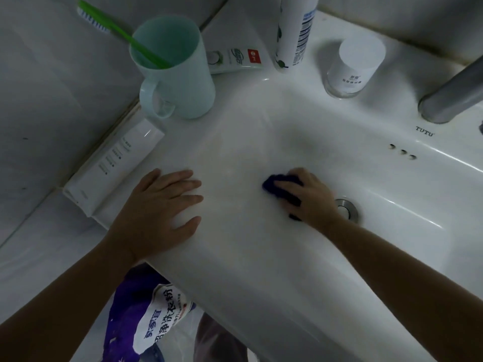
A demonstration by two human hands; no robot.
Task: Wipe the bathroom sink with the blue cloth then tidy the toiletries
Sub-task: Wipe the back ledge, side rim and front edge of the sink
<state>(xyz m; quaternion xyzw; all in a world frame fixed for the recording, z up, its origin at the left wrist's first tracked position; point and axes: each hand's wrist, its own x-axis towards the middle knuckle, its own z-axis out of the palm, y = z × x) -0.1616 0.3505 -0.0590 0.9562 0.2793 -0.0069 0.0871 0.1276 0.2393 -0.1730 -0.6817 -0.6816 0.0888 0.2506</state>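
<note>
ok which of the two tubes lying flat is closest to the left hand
The long plain white tube, right beside the left hand; the green-and-white tube lies farther back, behind the mint plastic cup.

1. Drain (347, 208) sits in sink (287, 270) basin; all spots below are rel. to drain.
2. Cloth (271, 184): just L, on basin wall, gripped under R hand (311, 194).
3. L hand (162, 207): farther L, flat on sink rim.
4. Tube (115, 165): far L, lying along wall.
5. Mug (180, 82): behind-L on rim, w/ toothbrush (115, 27) in it; toothpaste tube (237, 58) lies farther back.
6. Spray can (294, 30) & jar (352, 66): standing behind.
7. Overflow holes (403, 152): behind-R; faucet (452, 92) farther behind-R.
8. Detergent bag (154, 314): front-L, below sink.
</note>
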